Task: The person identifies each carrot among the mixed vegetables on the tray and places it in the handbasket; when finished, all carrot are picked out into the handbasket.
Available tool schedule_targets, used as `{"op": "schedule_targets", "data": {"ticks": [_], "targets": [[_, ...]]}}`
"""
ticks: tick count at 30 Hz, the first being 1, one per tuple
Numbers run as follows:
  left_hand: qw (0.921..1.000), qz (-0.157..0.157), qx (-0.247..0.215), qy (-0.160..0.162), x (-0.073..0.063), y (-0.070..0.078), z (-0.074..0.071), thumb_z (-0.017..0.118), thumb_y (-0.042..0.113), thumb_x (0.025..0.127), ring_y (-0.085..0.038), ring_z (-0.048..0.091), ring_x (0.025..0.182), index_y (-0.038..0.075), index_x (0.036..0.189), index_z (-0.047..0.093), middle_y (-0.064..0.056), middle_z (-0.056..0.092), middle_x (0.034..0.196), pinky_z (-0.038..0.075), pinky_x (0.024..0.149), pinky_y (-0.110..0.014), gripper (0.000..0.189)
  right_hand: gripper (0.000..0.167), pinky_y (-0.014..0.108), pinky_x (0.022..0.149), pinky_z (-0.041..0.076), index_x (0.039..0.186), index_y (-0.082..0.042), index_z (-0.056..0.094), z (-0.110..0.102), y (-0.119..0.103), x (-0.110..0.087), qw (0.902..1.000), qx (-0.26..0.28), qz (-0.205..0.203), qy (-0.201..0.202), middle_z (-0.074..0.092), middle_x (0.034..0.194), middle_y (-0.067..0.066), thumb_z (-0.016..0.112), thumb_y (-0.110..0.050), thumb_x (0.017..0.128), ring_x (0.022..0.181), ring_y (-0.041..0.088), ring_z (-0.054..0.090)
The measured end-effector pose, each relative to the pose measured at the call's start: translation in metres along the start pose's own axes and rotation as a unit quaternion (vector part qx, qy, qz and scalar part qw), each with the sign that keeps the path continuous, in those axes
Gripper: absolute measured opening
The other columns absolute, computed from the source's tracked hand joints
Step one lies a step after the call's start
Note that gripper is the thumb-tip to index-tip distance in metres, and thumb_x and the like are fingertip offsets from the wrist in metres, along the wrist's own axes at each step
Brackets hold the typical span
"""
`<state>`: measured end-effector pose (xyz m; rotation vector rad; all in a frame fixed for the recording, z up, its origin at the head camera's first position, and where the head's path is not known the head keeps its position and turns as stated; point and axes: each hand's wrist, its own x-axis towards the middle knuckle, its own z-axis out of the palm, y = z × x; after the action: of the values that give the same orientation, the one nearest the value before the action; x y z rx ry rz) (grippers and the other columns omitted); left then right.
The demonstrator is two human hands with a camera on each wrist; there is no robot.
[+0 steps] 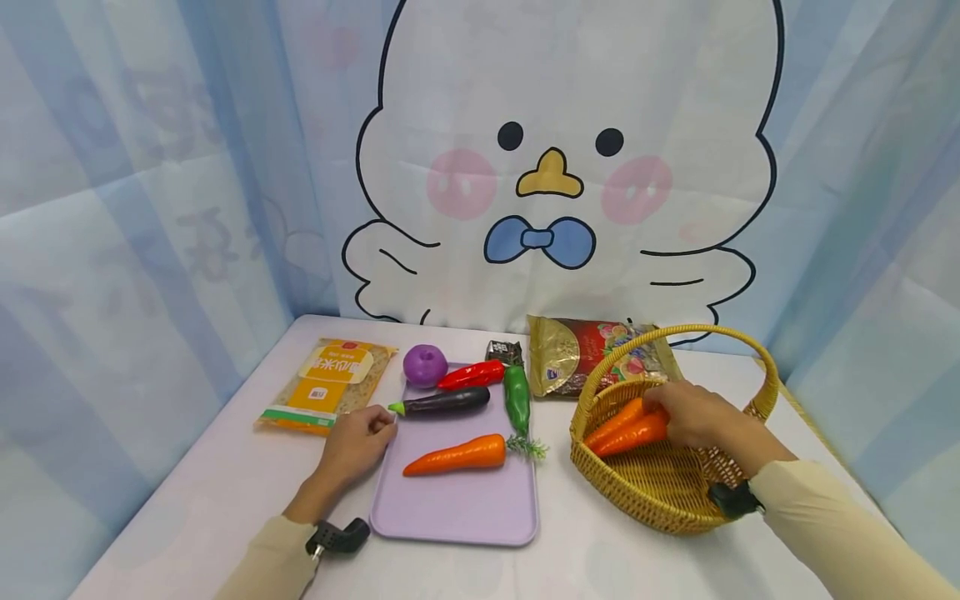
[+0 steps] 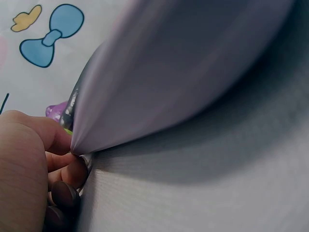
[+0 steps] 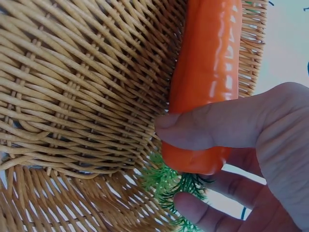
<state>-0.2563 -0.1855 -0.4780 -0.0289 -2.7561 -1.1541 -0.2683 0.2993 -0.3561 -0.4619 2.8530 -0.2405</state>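
My left hand (image 1: 356,442) pinches the left rim of a lilac tray (image 1: 457,512), the thumb and fingers meeting at its edge in the left wrist view. On the tray lie an orange carrot (image 1: 457,457), a dark eggplant (image 1: 450,402), a red chili pepper (image 1: 472,375) and a green pepper (image 1: 517,400). A purple onion (image 1: 425,367) is at its far left corner. Inside a wicker basket (image 1: 652,492), my right hand (image 1: 697,417) grips a carrot (image 3: 207,63) near its leafy end. Two carrots show side by side there.
A yellow-labelled bag of grain (image 1: 330,383) lies left of the tray. Behind the basket is a red and gold packet (image 1: 585,354), and a small dark packet (image 1: 503,352) sits at the tray's far edge. The basket's tall handle (image 1: 690,331) arches over my right hand.
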Motion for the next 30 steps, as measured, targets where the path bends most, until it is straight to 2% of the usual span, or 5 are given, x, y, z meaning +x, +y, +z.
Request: {"op": "schedule_targets", "data": {"ticks": [8, 16, 23, 30], "targets": [[1.0, -0.002, 0.0, 0.0, -0.001, 0.001, -0.001, 0.066, 0.017, 0.091, -0.017, 0.052, 0.069, 0.009, 0.095, 0.072, 0.0, 0.061, 0.075, 0.043, 0.065, -0.031, 0.01, 0.037, 0.039, 0.066, 0.043, 0.1, -0.012, 0.059, 0.009, 0.003, 0.002, 0.9999, -0.002, -0.011, 0.001, 0.057, 0.091, 0.005, 0.076, 0.004, 0.071, 0.077, 0.024, 0.051], [1.0, -0.003, -0.002, 0.0, -0.001, 0.001, -0.001, 0.066, 0.017, 0.092, -0.017, 0.052, 0.069, 0.009, 0.096, 0.072, 0.0, 0.061, 0.075, 0.044, 0.065, -0.031, 0.011, 0.046, 0.037, 0.067, 0.044, 0.099, -0.01, 0.058, 0.009, 0.004, 0.003, 0.9997, 0.022, -0.011, -0.002, 0.055, 0.091, 0.006, 0.086, 0.001, 0.065, 0.079, 0.024, 0.05], [1.0, 0.0, -0.005, 0.0, -0.002, 0.003, -0.002, 0.066, 0.017, 0.091, -0.017, 0.052, 0.069, 0.008, 0.095, 0.072, 0.0, 0.062, 0.076, 0.044, 0.065, -0.031, 0.011, 0.044, 0.038, 0.069, 0.047, 0.098, -0.009, 0.061, 0.003, 0.003, 0.002, 0.9996, 0.025, -0.011, -0.002, 0.058, 0.093, 0.008, 0.086, 0.001, 0.063, 0.08, 0.024, 0.051], [1.0, 0.001, -0.006, 0.003, -0.002, 0.004, -0.002, 0.066, 0.016, 0.091, -0.017, 0.052, 0.069, 0.009, 0.094, 0.072, 0.0, 0.062, 0.076, 0.044, 0.066, -0.032, 0.01, 0.037, 0.046, 0.079, 0.055, 0.102, -0.007, 0.066, -0.004, -0.007, 0.001, 0.9992, 0.025, -0.032, 0.004, 0.064, 0.096, 0.006, 0.082, 0.001, 0.069, 0.085, 0.023, 0.057]]}}
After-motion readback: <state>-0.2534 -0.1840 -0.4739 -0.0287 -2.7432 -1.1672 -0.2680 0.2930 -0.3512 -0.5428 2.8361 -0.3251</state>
